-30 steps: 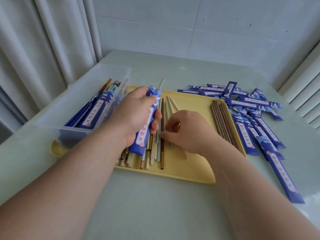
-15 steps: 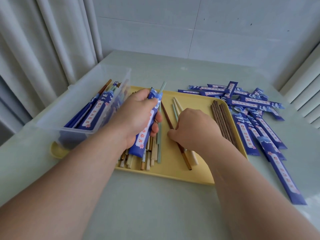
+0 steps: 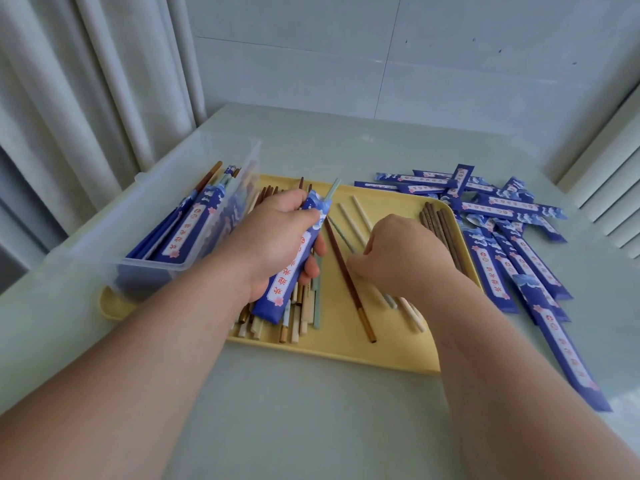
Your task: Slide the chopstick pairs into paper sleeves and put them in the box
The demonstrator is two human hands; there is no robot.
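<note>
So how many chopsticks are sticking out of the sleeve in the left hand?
1: a pale green chopstick juts from the top of the blue sleeve gripped by the left hand. Another may be hidden inside.

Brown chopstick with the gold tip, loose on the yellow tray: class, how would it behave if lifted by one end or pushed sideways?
Probably stiff: the brown chopstick lies dead straight on the yellow tray. Likely light, being so thin. Pushed sideways it may slide or roll on the smooth tray; its cross-section cannot be told.
</note>
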